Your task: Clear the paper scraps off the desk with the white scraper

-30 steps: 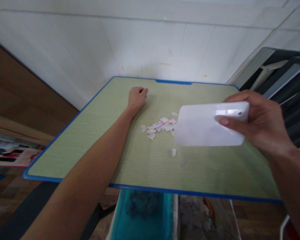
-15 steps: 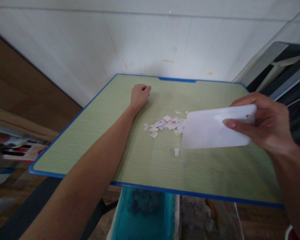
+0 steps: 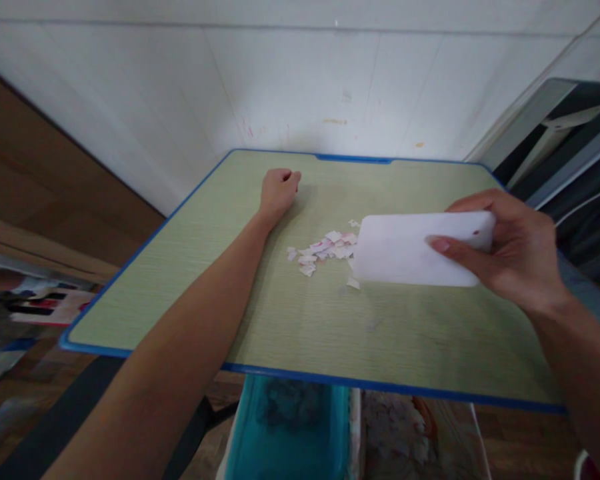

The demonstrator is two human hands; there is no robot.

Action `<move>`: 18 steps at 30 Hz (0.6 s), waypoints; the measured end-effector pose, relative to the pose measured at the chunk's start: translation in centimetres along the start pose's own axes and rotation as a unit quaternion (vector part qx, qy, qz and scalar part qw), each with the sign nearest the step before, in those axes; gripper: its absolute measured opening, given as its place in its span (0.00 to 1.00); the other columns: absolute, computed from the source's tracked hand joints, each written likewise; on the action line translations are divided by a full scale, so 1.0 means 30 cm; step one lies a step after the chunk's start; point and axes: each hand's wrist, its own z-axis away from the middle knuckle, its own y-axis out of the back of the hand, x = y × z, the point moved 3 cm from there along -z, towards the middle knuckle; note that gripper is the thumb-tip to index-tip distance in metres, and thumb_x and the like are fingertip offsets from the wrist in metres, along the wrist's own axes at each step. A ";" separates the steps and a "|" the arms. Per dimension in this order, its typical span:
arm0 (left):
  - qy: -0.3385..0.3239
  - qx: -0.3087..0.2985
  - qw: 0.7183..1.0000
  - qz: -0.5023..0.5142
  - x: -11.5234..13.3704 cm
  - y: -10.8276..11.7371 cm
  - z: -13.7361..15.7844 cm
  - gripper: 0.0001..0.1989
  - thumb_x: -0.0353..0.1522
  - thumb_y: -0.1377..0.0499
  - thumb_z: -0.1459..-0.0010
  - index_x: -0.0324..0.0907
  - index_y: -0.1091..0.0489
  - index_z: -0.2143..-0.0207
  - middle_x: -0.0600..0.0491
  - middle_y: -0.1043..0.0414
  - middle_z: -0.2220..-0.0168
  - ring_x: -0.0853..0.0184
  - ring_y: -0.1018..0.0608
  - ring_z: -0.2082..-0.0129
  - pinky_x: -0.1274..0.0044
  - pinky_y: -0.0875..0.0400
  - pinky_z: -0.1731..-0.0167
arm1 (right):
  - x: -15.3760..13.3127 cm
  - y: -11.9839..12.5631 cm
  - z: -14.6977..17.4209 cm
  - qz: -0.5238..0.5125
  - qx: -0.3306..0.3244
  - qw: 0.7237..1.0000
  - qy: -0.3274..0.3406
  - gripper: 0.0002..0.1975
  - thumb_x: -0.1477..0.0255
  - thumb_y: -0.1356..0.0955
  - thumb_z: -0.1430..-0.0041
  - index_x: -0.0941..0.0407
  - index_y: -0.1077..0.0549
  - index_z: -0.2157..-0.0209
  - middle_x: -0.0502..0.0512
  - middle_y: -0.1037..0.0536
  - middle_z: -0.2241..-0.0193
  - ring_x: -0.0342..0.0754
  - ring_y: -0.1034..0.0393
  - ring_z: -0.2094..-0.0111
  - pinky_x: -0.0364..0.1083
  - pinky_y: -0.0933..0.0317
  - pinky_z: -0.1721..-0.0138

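My right hand (image 3: 510, 250) grips a flat white plastic scraper (image 3: 400, 250) by its right end, the thumb lying across its face. The scraper's left edge meets a small heap of torn paper scraps (image 3: 325, 250) and hides the heap's right side. One loose scrap (image 3: 353, 283) lies by the scraper's lower left corner. My left hand (image 3: 279, 193) rests on the table (image 3: 280, 320) behind and left of the heap, its fingers curled in. Whether those fingers hold anything does not show.
Below the table's blue front edge stands a teal bin (image 3: 290, 433) with dark contents. Beside it is a clear container (image 3: 405, 433) with many paper scraps. A white wall (image 3: 300, 87) rises behind the table, and a brown wooden panel (image 3: 55, 167) stands at the left.
My right hand has moved the scraper left, against the scraps. The loose scrap in front has shifted up toward the heap. My left hand stays in place.
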 end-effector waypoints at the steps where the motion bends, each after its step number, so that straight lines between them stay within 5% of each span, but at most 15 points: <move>1: -0.001 0.001 1.000 0.002 0.000 0.000 0.000 0.14 0.34 0.49 0.43 0.43 0.39 0.81 0.55 0.42 0.80 0.69 0.35 0.72 0.74 0.41 0.67 | -0.001 0.000 0.000 -0.006 -0.015 1.000 -0.003 0.09 0.68 0.23 0.50 0.50 0.24 0.68 0.44 0.28 0.77 0.40 0.41 0.81 0.42 0.50 0.82; 7: 0.000 0.003 1.000 -0.003 -0.001 -0.001 -0.001 0.14 0.35 0.49 0.43 0.43 0.40 0.81 0.55 0.42 0.80 0.69 0.35 0.73 0.74 0.41 0.68 | -0.010 0.028 0.000 -0.020 0.012 1.000 0.009 0.10 0.70 0.22 0.53 0.49 0.24 0.69 0.45 0.26 0.75 0.41 0.38 0.79 0.43 0.48 0.81; 14: -0.012 0.004 1.000 0.004 -0.007 -0.004 -0.005 0.14 0.35 0.49 0.44 0.43 0.40 0.81 0.55 0.43 0.81 0.70 0.36 0.74 0.75 0.41 0.69 | -0.012 0.021 0.001 0.005 -0.051 0.999 0.017 0.08 0.71 0.23 0.51 0.50 0.24 0.70 0.44 0.28 0.79 0.40 0.39 0.82 0.41 0.50 0.84; 18: -0.014 0.004 1.000 0.007 -0.014 -0.008 -0.013 0.14 0.35 0.49 0.44 0.43 0.40 0.82 0.56 0.44 0.81 0.70 0.37 0.74 0.75 0.41 0.69 | -0.003 0.045 -0.001 -0.007 -0.019 0.999 0.048 0.10 0.74 0.23 0.53 0.51 0.23 0.69 0.44 0.26 0.78 0.39 0.39 0.82 0.39 0.50 0.85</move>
